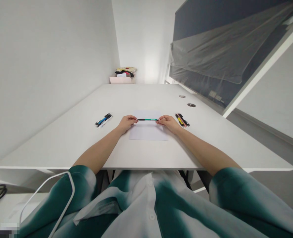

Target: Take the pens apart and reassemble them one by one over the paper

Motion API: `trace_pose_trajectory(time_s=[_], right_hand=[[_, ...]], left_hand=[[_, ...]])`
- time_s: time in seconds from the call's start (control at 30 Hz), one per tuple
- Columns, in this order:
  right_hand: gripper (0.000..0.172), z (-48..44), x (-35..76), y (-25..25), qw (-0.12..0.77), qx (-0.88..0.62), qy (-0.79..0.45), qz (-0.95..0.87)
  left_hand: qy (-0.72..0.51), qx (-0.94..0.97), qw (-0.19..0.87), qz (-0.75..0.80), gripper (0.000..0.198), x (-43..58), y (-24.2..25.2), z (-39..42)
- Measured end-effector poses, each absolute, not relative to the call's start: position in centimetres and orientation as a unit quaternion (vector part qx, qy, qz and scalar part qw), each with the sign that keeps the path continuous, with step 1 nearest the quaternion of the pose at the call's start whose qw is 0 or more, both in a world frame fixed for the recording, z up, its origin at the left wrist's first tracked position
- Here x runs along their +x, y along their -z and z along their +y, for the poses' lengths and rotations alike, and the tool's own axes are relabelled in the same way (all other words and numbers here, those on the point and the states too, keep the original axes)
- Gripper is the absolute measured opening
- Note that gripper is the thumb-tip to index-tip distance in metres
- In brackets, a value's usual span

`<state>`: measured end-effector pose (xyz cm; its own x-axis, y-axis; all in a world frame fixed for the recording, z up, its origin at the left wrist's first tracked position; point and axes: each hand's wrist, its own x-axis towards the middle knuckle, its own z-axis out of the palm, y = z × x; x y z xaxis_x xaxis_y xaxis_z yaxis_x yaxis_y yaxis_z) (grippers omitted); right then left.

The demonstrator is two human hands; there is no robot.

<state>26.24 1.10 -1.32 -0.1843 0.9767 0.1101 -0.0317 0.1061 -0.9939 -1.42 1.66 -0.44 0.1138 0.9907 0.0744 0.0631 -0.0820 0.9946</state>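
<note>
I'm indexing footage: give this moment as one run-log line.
left hand: green-black pen, black end; right hand: pen's other end; beneath: paper; flanking: left pens, right pens

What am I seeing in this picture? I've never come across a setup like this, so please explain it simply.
There's no machine here, just a person's bare left hand and right hand. The single picture comes from a camera worn on that person's head, looking forward and down. Between them, the hands hold a green-and-black pen near its two ends, over a sheet of paper on a white table. One group of pens lies to the left, and a second group lies to the right.
</note>
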Motion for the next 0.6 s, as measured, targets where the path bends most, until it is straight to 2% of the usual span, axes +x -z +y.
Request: trace_pose_trajectory(time_s=[0.27,0.6], right_hand=[[0.038,1.40,26.27,1.67,0.484,-0.424,-0.499,-0.580],[0.033,1.60,26.44,1.85,0.471,-0.458,-0.423,-0.623]], left_hand=[[-0.483,0.570,0.480,0.460,0.025,-1.41,0.76,1.98],[-0.482,0.578,0.456,0.474,0.022,-1.46,0.83,2.00]])
